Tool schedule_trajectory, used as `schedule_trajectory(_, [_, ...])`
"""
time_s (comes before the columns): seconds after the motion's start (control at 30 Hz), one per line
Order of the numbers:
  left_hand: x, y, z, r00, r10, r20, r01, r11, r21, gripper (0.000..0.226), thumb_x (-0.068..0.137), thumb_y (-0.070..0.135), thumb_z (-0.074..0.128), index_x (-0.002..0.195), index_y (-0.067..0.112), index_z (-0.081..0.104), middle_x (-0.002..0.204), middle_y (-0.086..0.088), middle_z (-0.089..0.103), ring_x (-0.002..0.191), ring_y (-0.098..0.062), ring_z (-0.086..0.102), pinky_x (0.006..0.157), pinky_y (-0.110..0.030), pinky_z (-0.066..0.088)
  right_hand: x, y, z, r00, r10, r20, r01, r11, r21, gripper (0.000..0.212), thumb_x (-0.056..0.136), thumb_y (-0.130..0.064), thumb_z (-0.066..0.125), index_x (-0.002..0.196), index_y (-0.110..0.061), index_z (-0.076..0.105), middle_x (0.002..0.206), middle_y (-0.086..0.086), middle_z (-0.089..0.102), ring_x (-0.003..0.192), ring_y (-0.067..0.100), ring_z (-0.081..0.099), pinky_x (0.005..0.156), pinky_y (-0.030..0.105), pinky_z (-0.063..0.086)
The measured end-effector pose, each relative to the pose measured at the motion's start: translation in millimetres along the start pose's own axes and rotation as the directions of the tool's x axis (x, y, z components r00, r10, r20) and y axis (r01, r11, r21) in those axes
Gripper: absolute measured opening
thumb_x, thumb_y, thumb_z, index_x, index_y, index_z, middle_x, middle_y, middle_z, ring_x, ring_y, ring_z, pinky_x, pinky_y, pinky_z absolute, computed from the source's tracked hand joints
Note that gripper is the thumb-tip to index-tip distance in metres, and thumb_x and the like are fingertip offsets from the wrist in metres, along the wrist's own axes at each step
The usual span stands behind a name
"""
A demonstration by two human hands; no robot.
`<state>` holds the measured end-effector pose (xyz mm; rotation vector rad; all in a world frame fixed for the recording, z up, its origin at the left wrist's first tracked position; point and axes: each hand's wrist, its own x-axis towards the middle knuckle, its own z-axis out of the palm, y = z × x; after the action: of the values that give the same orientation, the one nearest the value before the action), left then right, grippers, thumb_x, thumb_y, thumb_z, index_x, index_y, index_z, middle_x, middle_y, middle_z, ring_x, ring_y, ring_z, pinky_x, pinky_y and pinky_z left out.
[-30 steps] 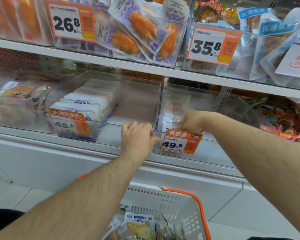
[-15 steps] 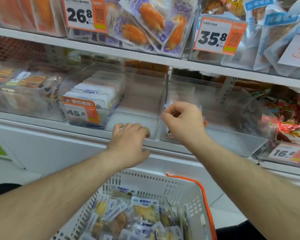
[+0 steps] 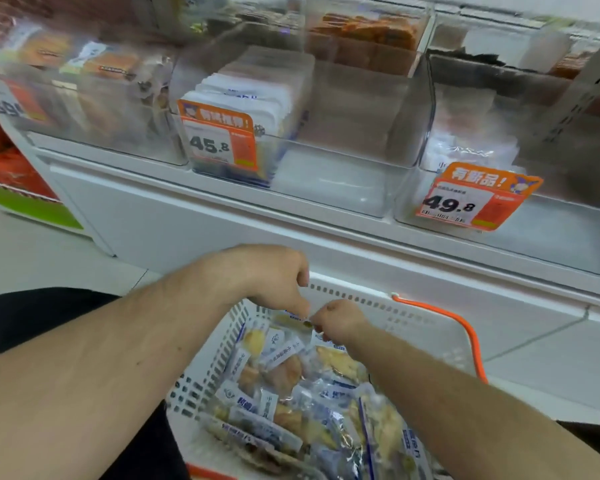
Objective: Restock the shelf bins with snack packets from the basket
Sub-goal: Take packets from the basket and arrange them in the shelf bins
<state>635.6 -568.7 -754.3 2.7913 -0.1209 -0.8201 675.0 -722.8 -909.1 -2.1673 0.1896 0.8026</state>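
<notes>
A white basket (image 3: 413, 317) with an orange handle (image 3: 466, 329) sits below the shelf, full of clear snack packets (image 3: 284, 375) with blue-white labels. Both hands are down in its far end. My left hand (image 3: 274, 282) points its curled fingers down onto the topmost packet (image 3: 286, 320). My right hand (image 3: 340, 322) is curled and pinches the same packet's edge; the contact is blurred. Above stands a clear bin (image 3: 343, 188) tagged 45.8 (image 3: 219, 142), with white packets (image 3: 243, 95) stacked in its left half and its right half bare.
A second clear bin (image 3: 551, 230) tagged 49.8 (image 3: 475, 199) stands to the right, with pale packets at its back. Another bin (image 3: 94, 109) of snacks is on the left. The white shelf ledge (image 3: 222, 216) juts out over the basket. Tiled floor lies at left.
Both hands have dropped from the bins' front edges down into the basket, and my view has tilted downward. The 49.8 tag is uncovered again.
</notes>
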Motion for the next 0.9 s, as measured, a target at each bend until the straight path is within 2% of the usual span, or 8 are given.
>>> schedule_trajectory(0.2, [5.8,0.2,-4.9,0.999,0.037,0.027,-0.038,0.999,0.030,0.055,0.088,0.050,0.064,0.135,0.022,0.053,0.124,0.006,0.061,0.108,-0.016,0.059,0.098,-0.036,0.048,27.5,39.6,46.9,0.984,0.127,0.127,-0.087,0.956,-0.280,0.018,0.086,-0.013,0.061,0.069,-0.009,0.056,0.062,0.004,0.052,0.053,0.013,0.049,0.050,0.020,0.039])
schedule_trajectory(0.33, [19.6,-4.1,-3.4,0.998,0.051,0.045,-0.053,0.998,0.037,0.034,0.086,0.050,0.065,0.103,0.021,0.060,0.094,0.001,0.050,0.080,-0.020,0.047,0.074,-0.032,0.043,33.0,43.3,62.6,0.978,0.117,0.170,-0.053,0.939,-0.341,0.026,0.087,-0.022,0.063,0.063,-0.018,0.053,0.059,-0.004,0.052,0.056,0.011,0.049,0.050,0.022,0.041])
schedule_trajectory(0.4, [23.2,-4.6,-3.7,0.998,0.046,0.045,-0.049,0.997,0.056,0.037,0.086,0.051,0.065,0.106,0.020,0.063,0.094,0.001,0.051,0.079,-0.020,0.048,0.072,-0.031,0.043,39.1,44.0,68.2,0.974,0.129,0.185,-0.051,0.925,-0.378,0.018,0.086,-0.020,0.062,0.069,-0.013,0.061,0.064,0.000,0.059,0.061,0.016,0.056,0.062,0.029,0.053])
schedule_trajectory(0.47, [24.2,-3.3,-4.8,0.998,0.042,0.049,-0.045,0.997,0.057,0.048,0.087,0.050,0.065,0.119,0.014,0.066,0.095,0.002,0.051,0.078,-0.020,0.049,0.070,-0.030,0.043,43.0,45.5,71.4,0.969,0.143,0.200,-0.054,0.917,-0.394,0.016,0.085,-0.019,0.065,0.070,-0.014,0.062,0.068,0.001,0.061,0.062,0.016,0.056,0.065,0.030,0.054])
schedule_trajectory(0.6, [26.0,-2.6,-5.7,0.998,0.036,0.053,-0.039,0.998,0.051,0.052,0.088,0.049,0.064,0.124,0.012,0.065,0.100,-0.001,0.059,0.075,-0.019,0.053,0.062,-0.026,0.043,44.9,47.1,74.8,0.976,0.095,0.196,0.006,0.888,-0.461,0.031,0.093,-0.017,0.060,0.063,-0.018,0.051,0.064,-0.004,0.052,0.060,0.011,0.049,0.058,0.023,0.045])
schedule_trajectory(0.77, [30.2,-4.7,-2.4,0.997,0.026,0.070,-0.029,0.999,0.045,0.032,0.086,0.049,0.066,0.099,0.022,0.055,0.096,0.002,0.047,0.077,-0.020,0.047,0.069,-0.028,0.043,41.7,39.7,65.8,0.987,0.009,0.162,0.067,0.887,-0.457,0.015,0.087,-0.012,0.056,0.072,-0.014,0.059,0.075,0.003,0.059,0.071,0.019,0.055,0.059,0.026,0.043])
schedule_trajectory(0.83, [29.5,-5.7,-2.4,0.997,0.023,0.069,-0.026,0.999,0.043,0.031,0.086,0.047,0.066,0.096,0.022,0.049,0.095,0.002,0.045,0.077,-0.020,0.045,0.068,-0.028,0.041,38.6,30.1,51.8,0.987,-0.061,0.151,0.123,0.886,-0.448,0.020,0.085,-0.007,0.055,0.068,-0.015,0.058,0.075,0.003,0.060,0.071,0.018,0.055,0.058,0.025,0.041])
schedule_trajectory(0.9, [28.2,-7.3,-2.0,0.999,0.022,0.034,-0.023,1.000,0.017,0.029,0.086,0.044,0.067,0.101,0.019,0.059,0.095,0.002,0.049,0.076,-0.020,0.049,0.068,-0.029,0.043,32.5,17.8,33.3,0.983,-0.123,0.139,0.173,0.879,-0.445,0.016,0.085,-0.007,0.055,0.071,-0.016,0.058,0.081,0.005,0.065,0.076,0.020,0.057,0.060,0.026,0.042])
